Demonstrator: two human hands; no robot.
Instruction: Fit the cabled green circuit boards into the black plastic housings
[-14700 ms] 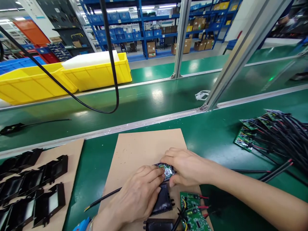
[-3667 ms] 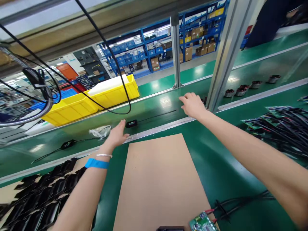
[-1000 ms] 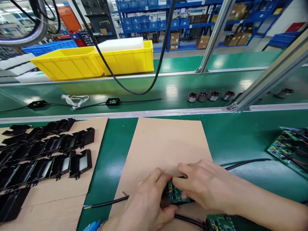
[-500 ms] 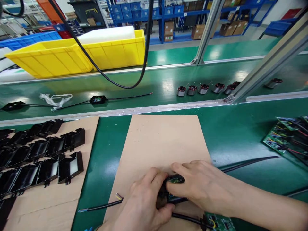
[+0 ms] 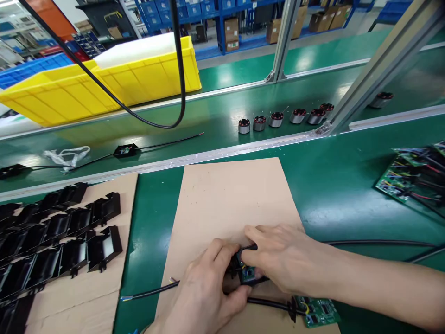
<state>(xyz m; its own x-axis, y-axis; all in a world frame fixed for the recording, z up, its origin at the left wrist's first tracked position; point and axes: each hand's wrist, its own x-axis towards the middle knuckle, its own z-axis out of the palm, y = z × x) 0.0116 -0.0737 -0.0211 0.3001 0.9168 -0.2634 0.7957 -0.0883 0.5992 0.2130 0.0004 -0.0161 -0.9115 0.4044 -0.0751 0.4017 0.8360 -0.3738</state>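
Well inside the far edge of the tan cardboard sheet (image 5: 225,199), the green circuit board (image 5: 248,274) lies between the nearer, pinching right hand (image 5: 280,257) and half-open left hand (image 5: 205,285), whose grip is hidden.

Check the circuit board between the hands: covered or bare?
Bare where visible: the circuit board shows its green face. Cannot tell under the right hand.

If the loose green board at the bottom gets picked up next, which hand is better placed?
Probably the right hand: the loose green board lies just below its wrist in the picture, while the left hand is farther away. Both hands are busy at another board, though.
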